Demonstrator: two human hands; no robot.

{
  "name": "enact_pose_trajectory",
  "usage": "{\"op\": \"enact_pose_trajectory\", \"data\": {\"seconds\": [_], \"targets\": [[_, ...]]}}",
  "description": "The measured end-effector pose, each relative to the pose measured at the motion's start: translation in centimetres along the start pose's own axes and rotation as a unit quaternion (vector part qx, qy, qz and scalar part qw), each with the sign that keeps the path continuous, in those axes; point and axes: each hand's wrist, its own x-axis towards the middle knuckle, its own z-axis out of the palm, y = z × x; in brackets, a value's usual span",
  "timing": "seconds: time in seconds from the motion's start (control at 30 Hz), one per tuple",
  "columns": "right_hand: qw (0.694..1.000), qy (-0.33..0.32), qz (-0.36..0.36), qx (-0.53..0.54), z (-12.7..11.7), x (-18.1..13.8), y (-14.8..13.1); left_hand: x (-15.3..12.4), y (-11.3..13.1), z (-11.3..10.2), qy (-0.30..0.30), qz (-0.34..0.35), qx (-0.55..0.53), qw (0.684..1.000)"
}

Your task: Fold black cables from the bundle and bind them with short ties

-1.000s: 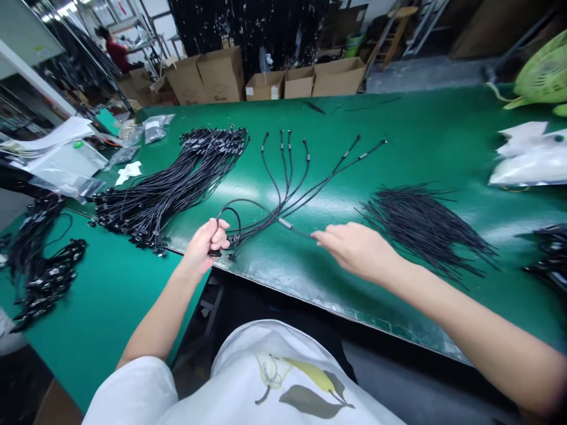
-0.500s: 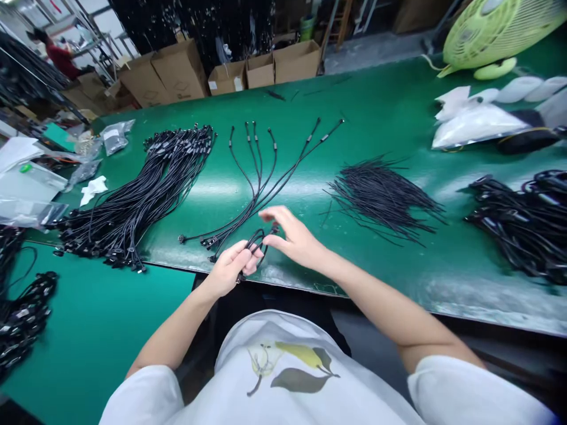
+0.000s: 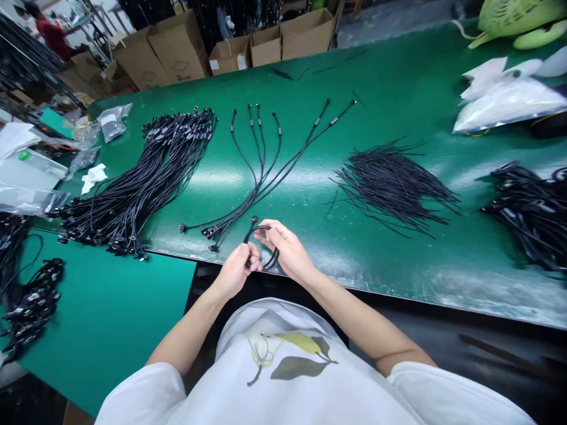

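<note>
Between my hands, close to the table's front edge, is a coiled black cable (image 3: 271,260) with a connector end standing up. My left hand (image 3: 239,267) pinches the left side of the coil. Around its right side curl the fingers of my right hand (image 3: 287,248). Just beyond, several black cables (image 3: 254,195) lie fanned out on the green table, connectors at both ends and small grey sleeves near the far ends. Off to the right lies a loose heap of thin black ties (image 3: 394,186).
A large bundle of black cables (image 3: 163,171) covers the table's left part. More coiled cables (image 3: 531,212) lie at the far right, below a white plastic bag (image 3: 505,109) and a green fan (image 3: 509,18). Cardboard boxes (image 3: 177,47) stand behind the table. A person in red (image 3: 51,35) is at the far left.
My right hand has come down from above the coil and now grips its right side. The coil looks rounder, with one connector end pointing up. The view has shifted slightly.
</note>
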Motion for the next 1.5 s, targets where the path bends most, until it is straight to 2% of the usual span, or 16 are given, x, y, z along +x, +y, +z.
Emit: {"op": "enact_pose_trajectory", "data": {"seconds": [0.17, 0.27, 0.43, 0.6, 0.7, 0.83, 0.93, 1.0, 1.03, 1.1, 1.17, 1.23, 1.3, 1.4, 1.47, 1.5], "targets": [[0.999, 0.030, 0.040, -0.013, 1.9, -1.0, -0.2, 0.1, -1.8, 0.0, -0.019, 0.045, 0.243, 0.969], [0.997, 0.060, 0.000, -0.052, 2.5, -1.2, -0.3, -0.1, -1.9, 0.4, -0.073, 0.058, 0.291, 0.952], [0.998, -0.012, -0.058, -0.029, 2.8, -1.9, -1.2, -0.7, -1.9, 0.9, -0.129, 0.018, 0.226, 0.965], [0.994, -0.089, 0.032, 0.060, 2.4, -2.3, -3.2, -1.9, -1.9, 1.2, -0.215, -0.078, 0.071, 0.971], [0.992, -0.106, 0.015, 0.070, 2.4, -2.3, -3.4, -2.5, -1.7, 1.7, -0.192, -0.100, 0.015, 0.976], [0.995, -0.087, 0.008, 0.050, 1.9, -1.8, -3.0, -2.8, -1.3, 2.3, -0.154, -0.140, -0.030, 0.978], [0.994, -0.051, -0.063, -0.080, 0.1, -1.8, -3.9, -2.5, -1.1, 2.0, -0.131, -0.168, -0.013, 0.977], [0.948, -0.051, -0.177, -0.259, -1.6, -2.2, -4.8, -2.0, -0.9, 1.3, -0.092, -0.153, 0.033, 0.983], [0.901, -0.078, -0.230, -0.360, -2.4, -2.6, -5.2, -1.8, -0.8, 1.0, -0.080, -0.142, 0.066, 0.984], [0.775, -0.172, -0.279, -0.540, -3.6, -3.6, -5.4, -1.4, -0.6, 0.5, -0.099, -0.139, 0.146, 0.974], [0.659, -0.260, -0.230, -0.667, -4.3, -4.7, -4.9, -1.3, -0.3, 0.3, -0.160, -0.142, 0.261, 0.941], [0.596, -0.316, -0.126, -0.727, -4.7, -5.6, -4.2, -1.6, -0.1, 0.5, -0.207, -0.102, 0.403, 0.886], [0.591, -0.365, -0.026, -0.719, -5.0, -6.3, -3.9, -2.1, 0.0, 0.8, -0.231, -0.028, 0.526, 0.818], [0.637, -0.395, 0.027, -0.661, -5.6, -6.7, -4.1, -2.5, -0.3, 1.0, -0.262, 0.034, 0.618, 0.741], [0.643, -0.377, -0.001, -0.666, -6.1, -6.7, -4.1, -2.4, -0.6, 1.2, -0.265, 0.043, 0.633, 0.726], [0.633, -0.365, -0.029, -0.682, -6.3, -6.5, -3.9, -2.2, -0.7, 1.3, -0.261, 0.040, 0.625, 0.735]]}}
